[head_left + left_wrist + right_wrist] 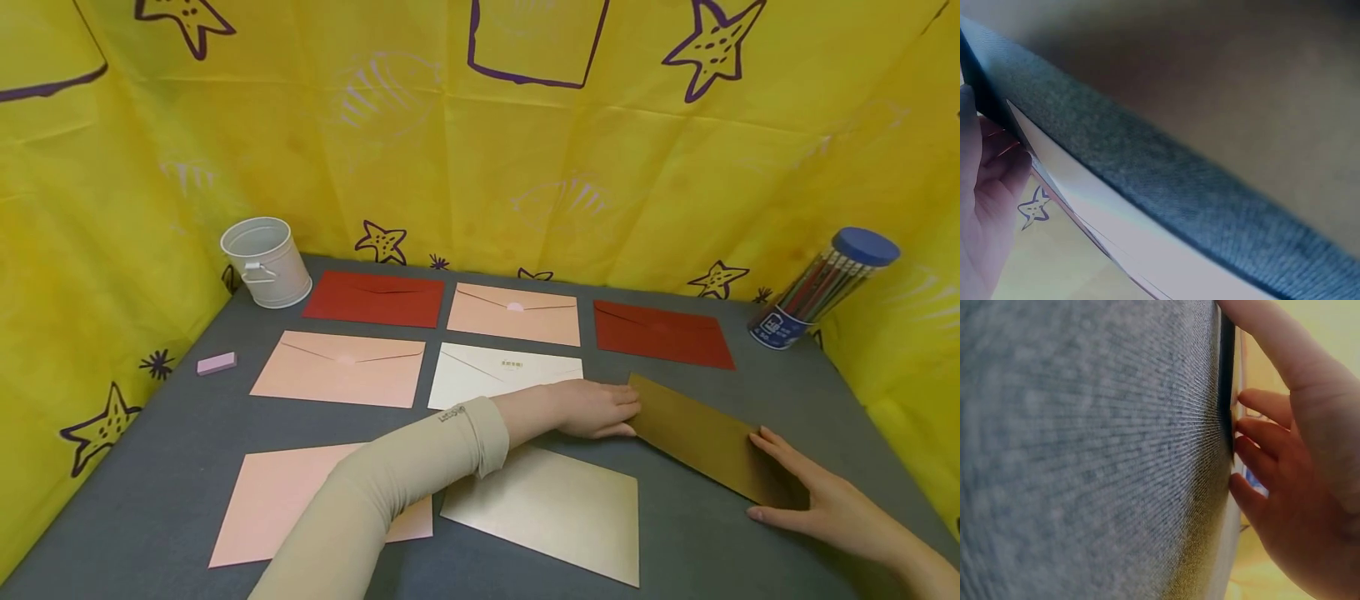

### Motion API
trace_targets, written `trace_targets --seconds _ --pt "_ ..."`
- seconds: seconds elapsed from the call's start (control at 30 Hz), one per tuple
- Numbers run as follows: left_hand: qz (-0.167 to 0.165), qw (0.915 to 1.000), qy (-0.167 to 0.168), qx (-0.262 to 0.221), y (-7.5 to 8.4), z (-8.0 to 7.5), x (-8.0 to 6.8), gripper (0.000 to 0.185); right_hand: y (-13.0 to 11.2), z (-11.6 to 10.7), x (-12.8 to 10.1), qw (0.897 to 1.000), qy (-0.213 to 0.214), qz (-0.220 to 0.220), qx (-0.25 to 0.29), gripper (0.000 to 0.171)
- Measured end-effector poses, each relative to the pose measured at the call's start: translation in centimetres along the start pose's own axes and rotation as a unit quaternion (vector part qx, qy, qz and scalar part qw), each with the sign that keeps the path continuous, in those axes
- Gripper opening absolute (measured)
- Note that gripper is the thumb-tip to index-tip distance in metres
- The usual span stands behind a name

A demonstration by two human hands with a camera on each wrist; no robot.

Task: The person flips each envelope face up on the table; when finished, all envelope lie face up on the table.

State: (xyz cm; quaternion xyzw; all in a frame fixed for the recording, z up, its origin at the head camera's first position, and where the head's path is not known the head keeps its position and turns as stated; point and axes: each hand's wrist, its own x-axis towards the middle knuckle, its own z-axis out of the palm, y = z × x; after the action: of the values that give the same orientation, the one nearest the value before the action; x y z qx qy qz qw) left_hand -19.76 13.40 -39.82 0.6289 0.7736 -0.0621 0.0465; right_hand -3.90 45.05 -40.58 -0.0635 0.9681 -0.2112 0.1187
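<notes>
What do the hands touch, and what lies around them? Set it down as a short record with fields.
Left hand: touches the left end of the gold envelope
Right hand: touches its right end
Back row: red envelope, peach envelope, second red envelope
Middle row: second peach envelope, white envelope
Front row: pink envelope, cream envelope
Left: bucket, lilac block
Back right: pencil tub

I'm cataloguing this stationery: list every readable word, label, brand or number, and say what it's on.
"HB", as best it reads: on the blue label of the pencil tub; the smaller print there is too small to read.
White envelope: small gold print, too small to read.
Left sleeve: dark lettering near the cuff, too blurred to read.
</notes>
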Motion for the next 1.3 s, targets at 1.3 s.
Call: trace_targets --seconds 1.3 --pt "-0.180 0.8497 0.282 -0.408 -1.1 -1.0 -1.0 0.031 -2.0 -2.7 2.6 0.964 0.215 0.127 0.096 0.044"
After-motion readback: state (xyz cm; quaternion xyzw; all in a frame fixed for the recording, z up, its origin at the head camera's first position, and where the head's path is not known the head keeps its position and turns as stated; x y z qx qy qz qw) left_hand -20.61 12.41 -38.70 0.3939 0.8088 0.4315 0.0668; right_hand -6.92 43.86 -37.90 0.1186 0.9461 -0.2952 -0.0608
